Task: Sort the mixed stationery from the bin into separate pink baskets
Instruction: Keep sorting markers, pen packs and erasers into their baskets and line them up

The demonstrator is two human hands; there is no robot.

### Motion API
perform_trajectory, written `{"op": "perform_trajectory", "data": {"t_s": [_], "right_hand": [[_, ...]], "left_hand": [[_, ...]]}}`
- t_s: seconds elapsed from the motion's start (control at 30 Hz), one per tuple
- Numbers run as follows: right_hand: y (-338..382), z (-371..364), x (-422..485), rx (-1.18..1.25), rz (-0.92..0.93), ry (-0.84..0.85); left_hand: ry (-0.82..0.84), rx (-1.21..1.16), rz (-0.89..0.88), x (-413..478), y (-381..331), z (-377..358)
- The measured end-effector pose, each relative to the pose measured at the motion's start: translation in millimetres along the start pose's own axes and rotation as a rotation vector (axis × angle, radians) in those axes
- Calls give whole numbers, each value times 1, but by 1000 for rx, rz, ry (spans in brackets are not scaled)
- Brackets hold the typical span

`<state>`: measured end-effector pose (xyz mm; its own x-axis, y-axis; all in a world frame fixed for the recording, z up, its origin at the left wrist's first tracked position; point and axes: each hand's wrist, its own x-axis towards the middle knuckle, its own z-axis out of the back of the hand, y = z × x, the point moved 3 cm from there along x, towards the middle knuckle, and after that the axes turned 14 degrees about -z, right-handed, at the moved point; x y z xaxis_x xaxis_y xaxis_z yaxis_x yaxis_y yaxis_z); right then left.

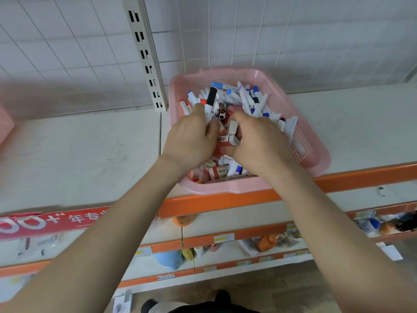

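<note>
We see both bare forearms reaching up and forward from the bottom of the view, meeting over a pink basket [311,141] that sits on the top shelf [79,152], its near edge at the orange shelf lip [361,175]. The left hand [189,138] is curled, knuckles toward us, and grips a white marker with a black cap [210,102] that stands up out of the fist, cap end pointing away. The right hand [261,141] is also bent inward, its fingers closed around small white boxed items [232,133], one showing a barcode; how many pieces it holds we cannot tell. The two hands nearly touch above the middle of the basket. Inside lies the mixed stationery [248,98]: a heap of white markers with blue, black and red caps toward the far side, and reddish packets [217,171] toward the near side, two of them printed "2B". At the far left edge a corner of a second pink basket [5,125] shows on the same shelf, well apart from the first. A slotted metal upright [144,53] rises behind the shelf against the white grid panel. Below the shelf hangs a red banner [52,222] with white writing, seen upside down, reading partly "00+" and the character "年"; the rest is blurred. Lower shelves carry blurred goods and yellow price tags.
</note>
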<state>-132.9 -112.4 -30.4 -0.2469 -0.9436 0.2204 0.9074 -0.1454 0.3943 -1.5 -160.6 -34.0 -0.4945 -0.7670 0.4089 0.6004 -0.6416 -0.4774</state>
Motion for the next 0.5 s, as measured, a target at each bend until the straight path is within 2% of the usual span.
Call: {"op": "perform_trajectory", "data": {"t_s": [0.13,0.23,0.37,0.5], "right_hand": [[-4,5,1,305,-79,-27],[-6,6,2,398,-98,-4],[-5,7,2,624,-95,174],[-5,8,3,808,-99,308]], "left_hand": [[-36,-48,34,0,1,3],[-23,-155,32,-1,0,5],[-79,-400,71,-3,0,11],[-123,-440,56,-4,-2,14]]}}
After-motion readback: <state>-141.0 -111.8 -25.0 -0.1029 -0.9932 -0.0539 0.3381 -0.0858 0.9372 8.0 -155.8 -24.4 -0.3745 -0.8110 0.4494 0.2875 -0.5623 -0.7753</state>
